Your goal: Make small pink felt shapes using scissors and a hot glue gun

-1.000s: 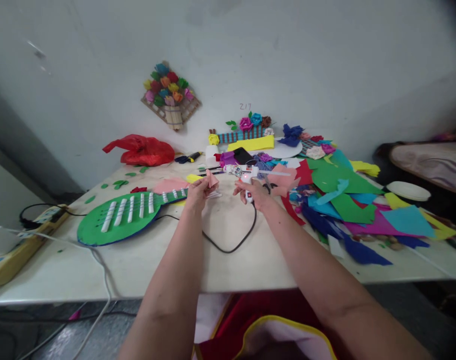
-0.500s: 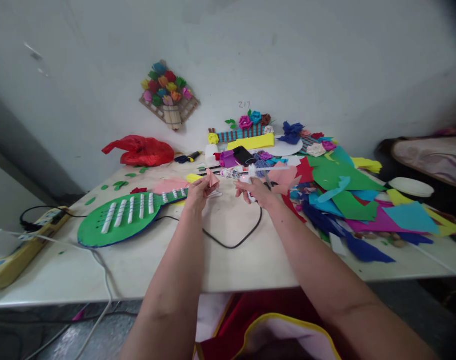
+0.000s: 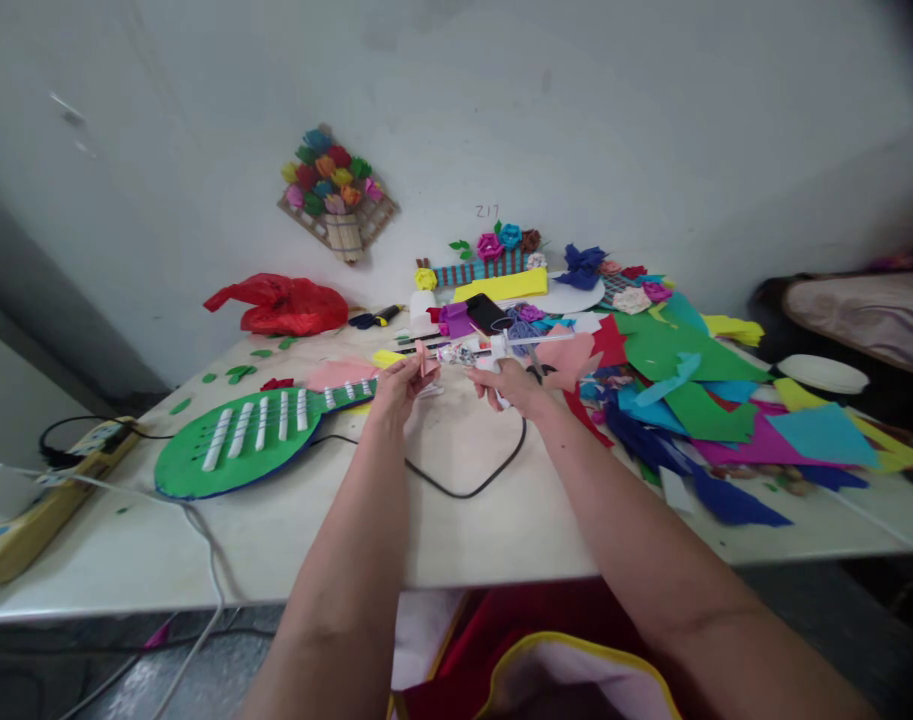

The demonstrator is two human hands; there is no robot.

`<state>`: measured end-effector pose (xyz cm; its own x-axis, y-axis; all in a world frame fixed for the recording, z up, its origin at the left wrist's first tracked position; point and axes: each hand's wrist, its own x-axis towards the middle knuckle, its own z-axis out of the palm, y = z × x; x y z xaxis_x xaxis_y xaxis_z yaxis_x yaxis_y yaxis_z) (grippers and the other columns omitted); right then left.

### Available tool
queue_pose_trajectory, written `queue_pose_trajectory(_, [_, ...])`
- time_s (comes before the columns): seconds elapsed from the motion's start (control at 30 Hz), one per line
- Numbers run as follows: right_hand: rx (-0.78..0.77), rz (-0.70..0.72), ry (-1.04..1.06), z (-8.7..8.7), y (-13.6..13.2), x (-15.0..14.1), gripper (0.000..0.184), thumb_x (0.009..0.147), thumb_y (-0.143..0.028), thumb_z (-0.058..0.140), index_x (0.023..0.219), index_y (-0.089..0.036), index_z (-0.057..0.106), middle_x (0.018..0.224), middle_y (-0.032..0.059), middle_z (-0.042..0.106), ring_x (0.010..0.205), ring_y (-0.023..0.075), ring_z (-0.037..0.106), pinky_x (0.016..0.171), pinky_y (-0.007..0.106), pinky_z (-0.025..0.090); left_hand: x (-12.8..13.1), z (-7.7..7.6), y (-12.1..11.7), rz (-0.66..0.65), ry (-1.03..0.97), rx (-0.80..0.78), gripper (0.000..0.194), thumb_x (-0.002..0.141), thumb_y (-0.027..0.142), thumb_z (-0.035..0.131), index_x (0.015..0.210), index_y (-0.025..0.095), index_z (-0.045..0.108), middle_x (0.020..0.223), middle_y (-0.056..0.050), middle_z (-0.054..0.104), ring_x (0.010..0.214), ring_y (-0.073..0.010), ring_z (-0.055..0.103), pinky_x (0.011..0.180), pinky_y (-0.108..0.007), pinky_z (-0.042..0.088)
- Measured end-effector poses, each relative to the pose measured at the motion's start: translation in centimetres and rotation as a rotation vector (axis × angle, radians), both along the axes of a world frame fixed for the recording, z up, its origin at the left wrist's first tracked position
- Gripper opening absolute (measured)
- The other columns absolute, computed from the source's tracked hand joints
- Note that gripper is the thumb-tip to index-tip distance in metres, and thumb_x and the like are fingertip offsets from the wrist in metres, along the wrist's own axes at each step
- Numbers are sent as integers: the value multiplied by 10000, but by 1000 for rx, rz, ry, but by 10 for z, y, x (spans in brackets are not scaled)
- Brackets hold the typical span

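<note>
Between the fingertips of my left hand (image 3: 398, 388) is a small folded piece of pink paper (image 3: 426, 362). My right hand (image 3: 507, 385) is wrapped round a white hot glue gun (image 3: 499, 350), its nozzle pointing left toward the pink paper. A clear glue stick (image 3: 542, 340) sticks out of the gun's back end. The gun's black cord (image 3: 467, 495) loops over the table below my hands. To the left, a green guitar-shaped board (image 3: 257, 440) with white paper rolls lies flat, its neck reaching close to my left hand.
Coloured paper sheets (image 3: 688, 350) are heaped on the right. Scissors (image 3: 540, 370) lie just behind my right hand, with a black phone (image 3: 488, 314) beyond. A red plastic bag (image 3: 287, 303) sits back left; a yellow power strip (image 3: 58, 490) is at the left edge.
The glue gun has turned in my right hand, so its red switch no longer shows, and its nozzle has come slightly nearer the pink paper. My left hand has barely moved.
</note>
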<state>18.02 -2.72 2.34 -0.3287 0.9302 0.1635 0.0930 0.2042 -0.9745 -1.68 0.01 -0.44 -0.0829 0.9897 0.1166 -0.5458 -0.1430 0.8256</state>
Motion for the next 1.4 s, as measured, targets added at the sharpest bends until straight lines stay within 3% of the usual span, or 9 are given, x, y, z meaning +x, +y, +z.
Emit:
queue_pose_trajectory(0.3, [14,-19,-44,0,-1,0,301,699,-393,664,607,-147,519,452,-36,513,284,55,412,296,196,300,1,4,-4,-10,-9,1,121,651,174,722,692,89,646,668,-55,665,644,-143,636,720,-310,529])
queue_pose_trajectory(0.63, [-3,-38,-41,-1,1,-1,275,695,-373,678,644,-151,523,425,-53,484,278,57,403,282,188,291,2,6,-5,-28,11,-34,59,719,130,623,732,92,667,688,-65,683,638,-138,648,638,-246,533])
queue_pose_trajectory(0.93, [44,-55,-40,-10,8,1,296,707,-409,655,635,-155,522,448,-54,469,297,64,416,286,192,321,2,6,-5,-31,19,-39,64,719,151,636,738,95,660,699,-61,679,661,-135,648,644,-236,532])
queue_pose_trajectory(1.4, [54,-82,0,-7,5,0,363,683,-470,664,594,-159,498,434,-56,441,297,72,421,300,204,326,2,5,-5,-68,58,-43,61,730,153,626,736,100,655,704,-59,664,640,-132,632,653,-257,541])
